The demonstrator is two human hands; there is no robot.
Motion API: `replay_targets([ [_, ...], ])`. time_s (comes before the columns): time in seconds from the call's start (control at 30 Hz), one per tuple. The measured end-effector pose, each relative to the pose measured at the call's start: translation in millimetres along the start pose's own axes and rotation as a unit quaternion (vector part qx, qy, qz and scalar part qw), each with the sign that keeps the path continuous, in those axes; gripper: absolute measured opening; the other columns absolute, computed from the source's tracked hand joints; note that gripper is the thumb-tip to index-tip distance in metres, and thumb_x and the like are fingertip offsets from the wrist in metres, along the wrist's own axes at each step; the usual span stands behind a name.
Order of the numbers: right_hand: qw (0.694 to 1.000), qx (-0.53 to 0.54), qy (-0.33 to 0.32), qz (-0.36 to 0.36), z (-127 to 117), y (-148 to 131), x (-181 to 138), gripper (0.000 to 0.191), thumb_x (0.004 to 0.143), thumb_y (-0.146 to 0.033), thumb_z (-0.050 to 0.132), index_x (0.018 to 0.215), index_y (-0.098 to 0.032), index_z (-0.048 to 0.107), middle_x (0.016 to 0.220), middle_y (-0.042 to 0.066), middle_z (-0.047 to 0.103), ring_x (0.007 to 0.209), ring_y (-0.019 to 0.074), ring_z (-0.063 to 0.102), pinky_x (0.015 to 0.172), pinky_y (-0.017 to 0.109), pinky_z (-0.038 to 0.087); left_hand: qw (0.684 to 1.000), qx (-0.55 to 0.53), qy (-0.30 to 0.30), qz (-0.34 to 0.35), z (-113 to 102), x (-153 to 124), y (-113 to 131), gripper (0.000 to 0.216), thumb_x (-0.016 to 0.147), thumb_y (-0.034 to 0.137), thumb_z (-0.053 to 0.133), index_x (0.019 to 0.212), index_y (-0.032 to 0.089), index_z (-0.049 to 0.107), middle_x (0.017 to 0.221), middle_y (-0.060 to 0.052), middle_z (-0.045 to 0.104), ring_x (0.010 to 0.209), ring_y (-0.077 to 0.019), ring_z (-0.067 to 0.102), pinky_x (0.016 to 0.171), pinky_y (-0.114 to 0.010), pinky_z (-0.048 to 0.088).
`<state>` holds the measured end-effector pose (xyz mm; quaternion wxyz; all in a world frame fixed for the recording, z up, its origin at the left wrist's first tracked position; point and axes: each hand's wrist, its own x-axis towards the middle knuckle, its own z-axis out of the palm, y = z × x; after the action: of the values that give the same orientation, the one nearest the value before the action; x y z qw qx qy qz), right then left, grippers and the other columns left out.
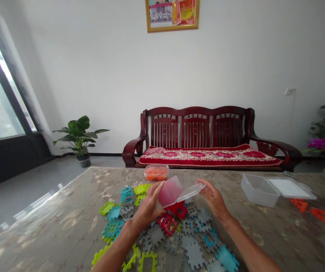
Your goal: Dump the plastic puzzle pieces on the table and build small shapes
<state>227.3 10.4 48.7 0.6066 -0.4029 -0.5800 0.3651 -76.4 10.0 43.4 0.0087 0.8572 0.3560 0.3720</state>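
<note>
My left hand (151,202) grips a translucent plastic container (171,190), tilted on its side above the pile, with a pink tint showing through it. Between the fingers of my right hand (211,196) is the edge of a clear plastic lid (190,192). The lid overlaps the container's right side in view; whether they touch I cannot tell. Below both hands lie red interlocking pieces (168,223), amid grey toothed pieces (194,254). Blue pieces (113,229) and lime-green pieces (148,261) spread around my left forearm.
A tub of orange pieces (156,173) stands at the table's far edge. On the right are a clear box (260,190), a white-topped lid (291,187) and loose orange pieces (323,216). Beyond the patterned tablecloth (74,223) is a wooden sofa (196,130).
</note>
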Motion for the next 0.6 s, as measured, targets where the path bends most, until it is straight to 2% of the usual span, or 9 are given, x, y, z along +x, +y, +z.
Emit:
replay_targets([
  [0.13,0.999,0.031,0.011,0.008,-1.5,-3.0,-2.4,0.053,0.074,-0.058,0.072,0.114,-0.023,0.066,0.117,0.011,0.070,0.108,0.0273,0.065,0.098,0.044,0.050,0.996,0.032,-0.021,0.079,-9.8,9.0,4.1,0.108,0.075,0.008,0.070,0.155,0.032,0.003,0.151,-0.017,0.030,0.140,-0.0338,0.032,0.109,-0.057,0.038],
  [0.23,0.999,0.036,0.014,-0.007,-0.3,-10.3,-0.7,0.054,0.073,-0.058,0.073,0.113,-0.023,0.067,0.116,0.011,0.070,0.106,0.0271,0.066,0.097,0.044,0.051,0.993,0.050,-0.030,0.105,-22.8,16.5,5.4,0.102,0.078,0.010,0.069,0.155,0.033,0.005,0.151,-0.017,0.030,0.140,-0.0345,0.032,0.107,-0.058,0.041],
  [0.33,0.999,0.040,0.012,-0.024,1.6,-17.7,0.7,0.053,0.072,-0.057,0.074,0.112,-0.023,0.067,0.115,0.011,0.070,0.105,0.0267,0.066,0.095,0.042,0.052,0.991,0.064,-0.033,0.109,-37.8,22.6,6.8,0.097,0.081,0.012,0.068,0.155,0.032,0.009,0.150,-0.018,0.031,0.139,-0.0342,0.032,0.106,-0.057,0.041],
  [0.5,0.998,0.030,0.016,-0.057,3.7,-31.9,2.8,0.058,0.070,-0.062,0.074,0.113,-0.023,0.066,0.119,0.011,0.068,0.107,0.0274,0.065,0.096,0.041,0.051,0.993,0.072,0.001,0.097,-57.0,30.3,11.2,0.094,0.083,0.015,0.067,0.154,0.037,0.010,0.153,-0.014,0.027,0.142,-0.0342,0.027,0.111,-0.058,0.034],
  [0.6,0.996,0.018,0.024,-0.081,2.0,-46.2,5.2,0.058,0.073,-0.063,0.070,0.116,-0.023,0.064,0.121,0.012,0.067,0.109,0.0281,0.064,0.097,0.042,0.051,0.998,0.038,0.030,0.041,-55.2,35.2,18.8,0.095,0.081,0.020,0.069,0.154,0.036,0.011,0.152,-0.013,0.029,0.142,-0.0337,0.030,0.114,-0.056,0.031],
])
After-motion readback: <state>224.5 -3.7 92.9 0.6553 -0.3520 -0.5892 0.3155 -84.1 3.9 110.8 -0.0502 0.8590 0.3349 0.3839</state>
